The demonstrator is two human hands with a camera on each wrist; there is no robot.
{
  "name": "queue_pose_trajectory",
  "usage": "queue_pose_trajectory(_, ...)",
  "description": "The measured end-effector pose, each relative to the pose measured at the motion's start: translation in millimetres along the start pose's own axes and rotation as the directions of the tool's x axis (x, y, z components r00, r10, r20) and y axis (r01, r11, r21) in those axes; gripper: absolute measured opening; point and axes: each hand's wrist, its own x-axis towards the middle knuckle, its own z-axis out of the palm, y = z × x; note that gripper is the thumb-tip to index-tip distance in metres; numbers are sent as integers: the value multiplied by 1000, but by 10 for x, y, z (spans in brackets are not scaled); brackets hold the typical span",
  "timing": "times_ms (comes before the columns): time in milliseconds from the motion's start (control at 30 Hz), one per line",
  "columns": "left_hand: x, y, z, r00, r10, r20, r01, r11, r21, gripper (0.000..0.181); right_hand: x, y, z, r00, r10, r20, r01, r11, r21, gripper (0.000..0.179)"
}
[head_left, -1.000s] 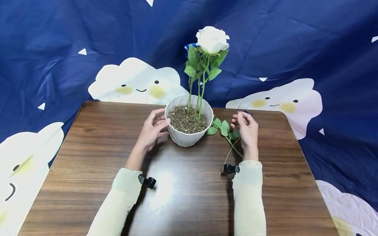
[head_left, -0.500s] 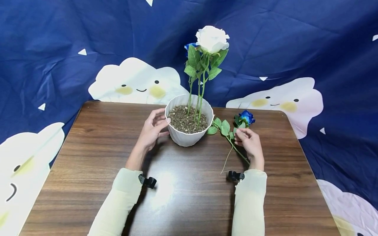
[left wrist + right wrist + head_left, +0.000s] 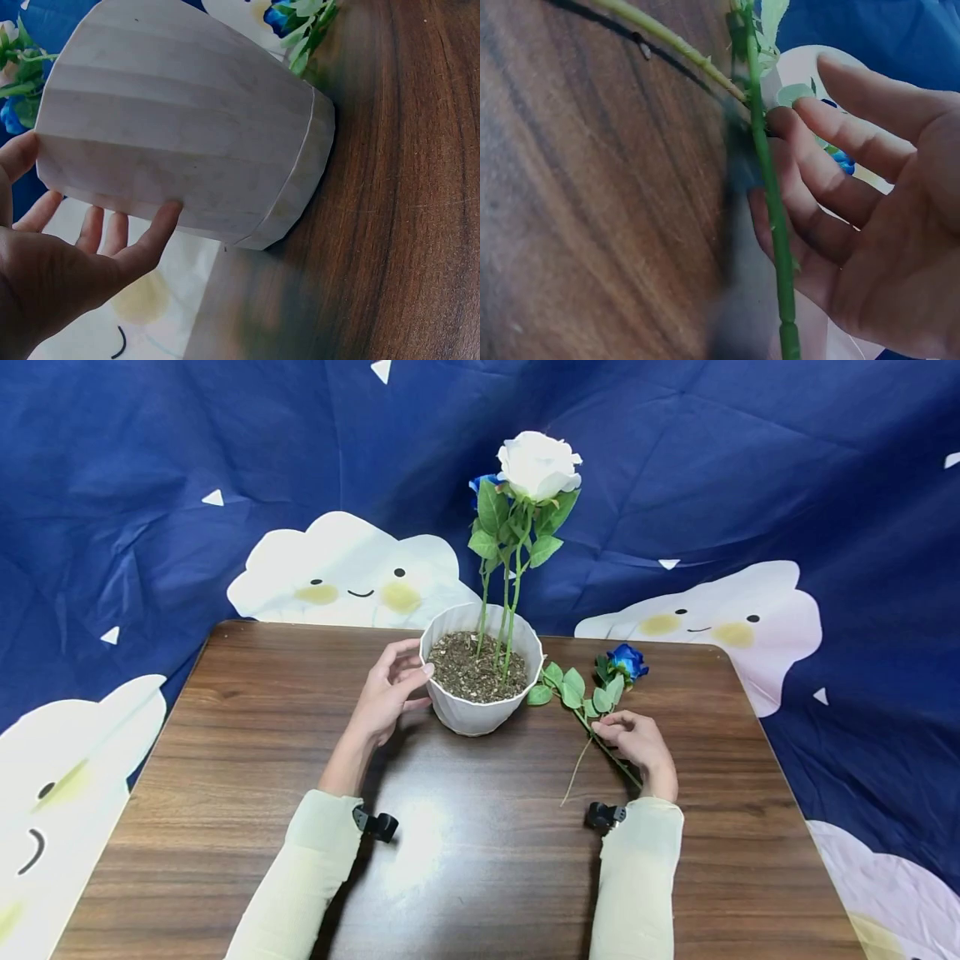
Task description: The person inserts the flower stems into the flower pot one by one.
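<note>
Just now I've drawn the loosely bent, apparently empty right hand (image 3: 637, 743) toward six o'clock, likely within reach of the leafy green stem (image 3: 617, 763) lying four o'clock from the white, fluted, plastic-looking pot (image 3: 472, 714) my relaxed left hand (image 3: 381, 697) touches.

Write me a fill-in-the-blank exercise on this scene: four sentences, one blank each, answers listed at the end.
1. The front rose standing in the pot has the flower colour ____.
2. In the head view, the loose rose lies on the table to the ____ of the pot.
3. The loose rose's flower colour is ____.
4. The hand touching the pot is the person's ____ hand.

Missing words: white; right; blue; left.
</note>
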Motion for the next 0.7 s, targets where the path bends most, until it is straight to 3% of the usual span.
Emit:
queue_pose_trajectory(133,1,-5,6,1000,-1,0,1,1000,-8,56,11,8,15,999,1,51,1,999,-36,37)
queue_pose_trajectory(433,2,-11,0,1000,-2,3,2,1000,-11,55,38,-16,36,996,-26,83,43,978,-204,22)
queue_pose_trajectory(700,7,-19,-2,1000,-1,3,1,1000,-10,54,38,-29,30,980,-91,180,122,977,-173,34)
